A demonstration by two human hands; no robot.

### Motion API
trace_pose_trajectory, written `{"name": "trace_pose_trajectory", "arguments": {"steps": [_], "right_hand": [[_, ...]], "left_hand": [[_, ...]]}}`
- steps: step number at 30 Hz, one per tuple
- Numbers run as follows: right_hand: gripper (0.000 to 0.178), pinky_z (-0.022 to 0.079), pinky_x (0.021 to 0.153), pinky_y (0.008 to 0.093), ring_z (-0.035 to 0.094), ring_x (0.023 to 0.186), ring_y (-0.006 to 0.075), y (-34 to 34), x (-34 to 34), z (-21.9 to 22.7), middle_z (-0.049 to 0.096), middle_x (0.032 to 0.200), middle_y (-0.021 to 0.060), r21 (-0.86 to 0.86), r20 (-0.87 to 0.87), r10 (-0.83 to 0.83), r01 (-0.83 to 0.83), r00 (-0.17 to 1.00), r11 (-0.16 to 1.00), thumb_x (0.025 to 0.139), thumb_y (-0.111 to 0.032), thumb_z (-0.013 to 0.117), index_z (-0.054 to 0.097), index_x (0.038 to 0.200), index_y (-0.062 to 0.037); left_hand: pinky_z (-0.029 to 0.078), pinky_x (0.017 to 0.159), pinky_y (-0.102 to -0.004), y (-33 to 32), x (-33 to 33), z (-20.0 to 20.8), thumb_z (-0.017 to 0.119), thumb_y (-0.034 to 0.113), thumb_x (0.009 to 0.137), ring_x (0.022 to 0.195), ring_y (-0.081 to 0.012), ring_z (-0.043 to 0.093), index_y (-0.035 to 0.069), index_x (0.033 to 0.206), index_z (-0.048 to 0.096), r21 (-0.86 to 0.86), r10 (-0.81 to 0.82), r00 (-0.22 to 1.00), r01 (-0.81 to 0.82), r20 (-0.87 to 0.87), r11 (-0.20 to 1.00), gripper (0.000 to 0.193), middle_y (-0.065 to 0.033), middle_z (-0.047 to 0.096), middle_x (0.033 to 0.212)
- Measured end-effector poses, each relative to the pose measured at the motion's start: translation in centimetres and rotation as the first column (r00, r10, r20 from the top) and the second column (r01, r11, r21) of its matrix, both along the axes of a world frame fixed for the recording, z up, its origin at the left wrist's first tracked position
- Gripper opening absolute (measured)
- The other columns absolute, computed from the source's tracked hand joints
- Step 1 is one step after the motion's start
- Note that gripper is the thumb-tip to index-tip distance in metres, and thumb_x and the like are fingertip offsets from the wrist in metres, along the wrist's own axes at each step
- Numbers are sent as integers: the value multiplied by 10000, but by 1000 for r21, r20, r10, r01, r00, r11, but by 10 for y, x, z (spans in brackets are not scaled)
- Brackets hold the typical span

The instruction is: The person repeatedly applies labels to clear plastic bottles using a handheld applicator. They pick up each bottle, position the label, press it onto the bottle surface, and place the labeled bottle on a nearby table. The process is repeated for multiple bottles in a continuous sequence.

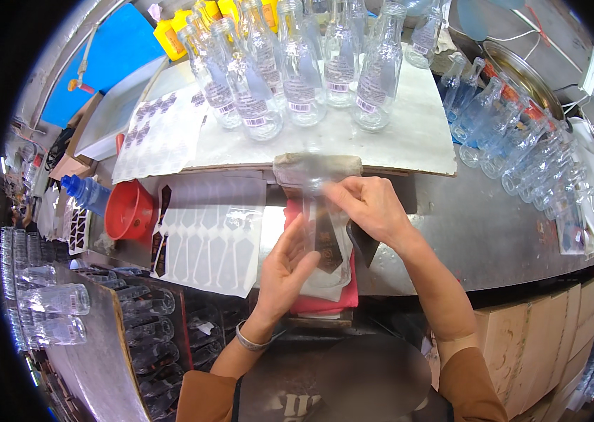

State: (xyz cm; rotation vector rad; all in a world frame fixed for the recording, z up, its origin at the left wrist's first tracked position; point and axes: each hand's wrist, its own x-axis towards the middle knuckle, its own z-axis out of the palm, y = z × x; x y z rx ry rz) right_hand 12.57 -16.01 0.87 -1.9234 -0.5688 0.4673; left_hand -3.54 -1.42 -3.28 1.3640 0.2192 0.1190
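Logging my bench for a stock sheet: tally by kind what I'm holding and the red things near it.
Bottle, clear, held by left hand and right hand: 1
Label, dark, on that bottle: 1
Cloth, red, under the bottle: 1
Funnel, red, to the left: 1
Total: 4

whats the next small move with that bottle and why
Probably press the dark label flat along the clear bottle. The left hand cradles the bottle from below while the right hand grips near its neck, and the label seems only partly stuck.
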Motion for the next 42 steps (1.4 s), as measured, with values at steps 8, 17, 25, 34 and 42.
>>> {"name": "trace_pose_trajectory", "arguments": {"steps": [8,17,25,34,42], "right_hand": [[495,534,683,332,707,698,201,1,-1,-3,736,745,118,8,27,-3,2,1000,1000,923,-473,672,754,842,9],[484,528,692,331,698,688,194,0,1,-4,733,734,106,34,33,15,-16,999,999,936,-456,657,753,831,6],[399,517,684,272,658,725,108,-2,3,-2,749,812,107,39,-25,91,-90,996,995,988,-308,619,736,984,74],[395,543,805,317,651,908,161,-44,-11,-76,691,1035,120,387,-843,-173,797,510,465,1051,-343,524,654,1088,28],[259,530,806,333,682,903,218,-7,1,27,696,1001,126,173,475,-8,-84,880,981,898,-57,646,670,1151,-5]], "left_hand": [[410,1136,-384,-3,0,2,642,-11,938,1370,-252,484,-21,1546,325,14,24,1000,-24,-13,1000,686,-183,471,1497],[420,1129,-396,-4,0,-1,659,18,934,1356,-266,501,-14,1542,342,47,41,999,-41,-2,998,686,-191,486,1484],[431,1118,-395,-6,-1,2,657,13,931,1349,-269,509,-19,1539,342,63,56,998,-56,-2,996,685,-193,492,1480],[468,1075,-388,-10,1,-3,676,20,915,1307,-268,555,-18,1527,372,128,87,995,-92,42,987,684,-205,554,1422],[507,1013,-376,-10,-1,4,694,26,905,1271,-262,587,1,1527,384,187,96,995,-99,27,977,695,-197,582,1396]]}}
